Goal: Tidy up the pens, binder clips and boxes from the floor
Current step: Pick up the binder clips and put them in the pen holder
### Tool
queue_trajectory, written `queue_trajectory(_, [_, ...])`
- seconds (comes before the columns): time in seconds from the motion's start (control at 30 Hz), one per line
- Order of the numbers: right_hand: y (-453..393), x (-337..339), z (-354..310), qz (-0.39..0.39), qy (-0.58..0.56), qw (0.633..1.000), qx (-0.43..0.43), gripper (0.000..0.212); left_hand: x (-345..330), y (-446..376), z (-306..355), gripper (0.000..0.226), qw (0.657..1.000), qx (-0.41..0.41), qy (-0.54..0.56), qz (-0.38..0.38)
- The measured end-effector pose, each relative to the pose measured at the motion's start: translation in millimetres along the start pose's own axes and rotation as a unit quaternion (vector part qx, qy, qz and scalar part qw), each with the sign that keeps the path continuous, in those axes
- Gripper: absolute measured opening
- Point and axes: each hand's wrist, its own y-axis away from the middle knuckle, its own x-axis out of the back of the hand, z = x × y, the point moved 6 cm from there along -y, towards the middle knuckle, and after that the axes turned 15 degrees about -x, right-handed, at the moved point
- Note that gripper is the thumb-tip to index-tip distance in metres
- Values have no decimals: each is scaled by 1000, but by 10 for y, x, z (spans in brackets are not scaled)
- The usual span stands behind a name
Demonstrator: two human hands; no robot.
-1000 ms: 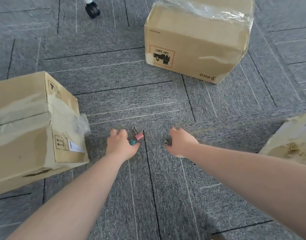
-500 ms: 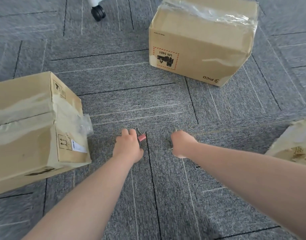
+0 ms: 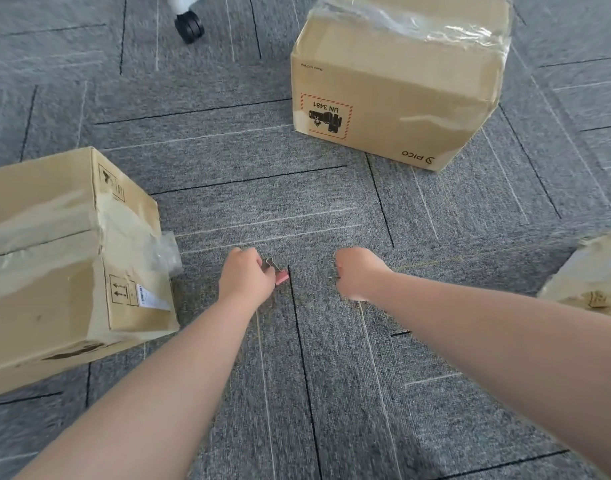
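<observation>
Crouching over carpet, left hand curls around pink binder clip; clip sticks out on thumb side, wire handle toward far box. Right hand clenched, content hidden. Left box nearer to clip.

Two bare forearms, no sleeves, unadorned wrists.

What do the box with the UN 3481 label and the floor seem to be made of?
The box looks like matte brown corrugated cardboard, creased, with glossy clear tape wrinkling across its top. The floor appears to be grey carpet tiles: a fuzzy ribbed weave with dark seams.
</observation>
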Motion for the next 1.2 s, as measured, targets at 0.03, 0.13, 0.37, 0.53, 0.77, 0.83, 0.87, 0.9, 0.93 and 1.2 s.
queue_trajectory(0.03, [-11,21,-12,5,-6,1000,1,16,-5,-8,24,27,1000,-9,11,-3])
queue_trajectory(0.13, [-40,70,-45,22,-15,1000,9,16,-87,-2,83,42,998,-48,20,-32])
queue_trajectory(0.37, [-82,41,-55,27,-21,999,13,15,-155,21,181,34,993,-102,18,-66])
queue_trajectory(0.53, [-80,53,-70,23,-23,999,15,16,-203,5,407,31,971,-184,-114,-98])
queue_trajectory(0.77, [-73,83,-72,25,-29,999,17,15,-275,-50,463,36,958,-218,-145,-119])
queue_trajectory(0.83, [-72,87,-64,23,-36,999,15,16,-286,-63,458,38,955,-228,-138,-132])
queue_trajectory(0.87, [-71,91,-66,21,-39,999,13,16,-293,-67,459,37,953,-232,-139,-137])
queue_trajectory(0.9, [-70,95,-72,20,-39,999,11,17,-300,-71,459,36,952,-234,-142,-139])
queue_trajectory(0.93, [-69,103,-80,21,-38,999,10,16,-307,-76,456,35,951,-233,-146,-141])
queue_trajectory(1.2, [171,408,-167,38,-24,999,11,17,71,47,443,15,977,-131,-82,-150])
